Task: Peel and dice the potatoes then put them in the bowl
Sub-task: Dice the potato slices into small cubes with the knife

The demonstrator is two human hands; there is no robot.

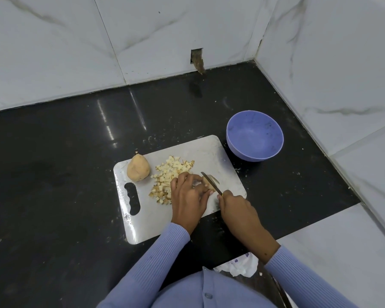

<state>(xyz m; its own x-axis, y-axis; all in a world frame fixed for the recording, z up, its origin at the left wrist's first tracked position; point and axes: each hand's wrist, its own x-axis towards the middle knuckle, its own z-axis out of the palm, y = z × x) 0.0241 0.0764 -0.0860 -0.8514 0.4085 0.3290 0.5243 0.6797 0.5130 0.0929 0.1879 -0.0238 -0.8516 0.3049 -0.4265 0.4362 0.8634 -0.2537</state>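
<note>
A steel cutting board (211, 156) lies on the black counter. A whole potato (138, 167) stands at its left end, beside a heap of diced potato (167, 178). My left hand (188, 196) holds down a potato piece (207, 182), mostly hidden under its fingers. My right hand (238, 208) grips a knife (210, 181) whose blade lies across that piece. A purple bowl (255, 135) stands past the board's right corner with nothing in it.
White marble walls close the counter at the back and right. A crumpled white cloth (240, 266) lies at the near edge by my right sleeve. Small scraps dot the counter around the board. A hole (197, 61) is cut in the back wall.
</note>
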